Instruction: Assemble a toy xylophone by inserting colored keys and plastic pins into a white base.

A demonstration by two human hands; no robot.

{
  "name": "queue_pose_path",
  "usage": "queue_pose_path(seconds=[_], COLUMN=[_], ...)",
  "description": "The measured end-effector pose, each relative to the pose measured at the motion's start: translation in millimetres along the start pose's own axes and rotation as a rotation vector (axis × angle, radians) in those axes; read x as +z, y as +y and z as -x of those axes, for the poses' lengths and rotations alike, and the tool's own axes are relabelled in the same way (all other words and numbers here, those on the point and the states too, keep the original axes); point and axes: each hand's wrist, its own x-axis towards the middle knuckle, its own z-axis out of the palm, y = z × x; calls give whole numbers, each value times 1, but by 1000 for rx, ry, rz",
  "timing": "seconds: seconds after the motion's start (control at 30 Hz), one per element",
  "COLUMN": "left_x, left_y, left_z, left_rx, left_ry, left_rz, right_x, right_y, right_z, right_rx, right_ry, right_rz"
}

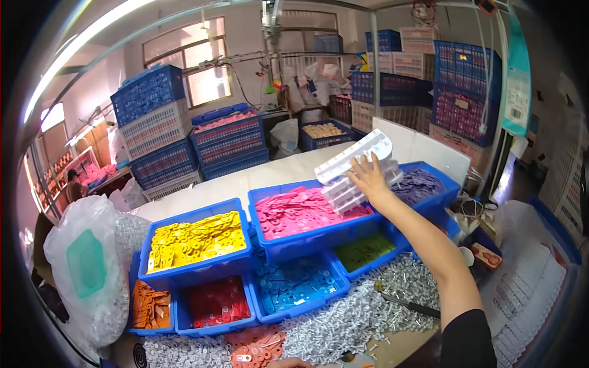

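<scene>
My right hand (370,179) reaches far forward over the bins, fingers laid across a stack of white plastic trays (354,158) with round holes along the top one. The stack tilts above the right end of a blue bin of pink flat plastic pieces (297,211), beside purple pieces (418,186). Of my left hand (289,363) only a sliver shows at the lower edge, near coral-pink pieces (257,347) and a heap of small silvery screw-like parts (331,313). Its fingers are hidden.
Blue bins hold yellow (196,242), orange (151,305), red (218,303), blue (294,285) and green pieces (365,251). A dark-handled tool (423,309) lies on the metal parts. A clear bag (86,276) stands left; stacked crates (150,98) line the back.
</scene>
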Motion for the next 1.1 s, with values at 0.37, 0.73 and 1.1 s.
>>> queue_pose_path(seconds=[0.37, 0.73, 1.1], left_x=[-22, 3, 48], left_y=[0, -30, -27], left_z=[20, 53, 73], left_rx=[-36, -73, -283], left_ry=[106, 419, 586], left_rz=[161, 242, 496], right_x=[-63, -170, -333], right_y=[35, -15, -175], right_z=[-39, 15, 262], right_rx=[141, 509, -348], right_ry=[-247, 563, -146], right_rz=[-531, -767, -1281])
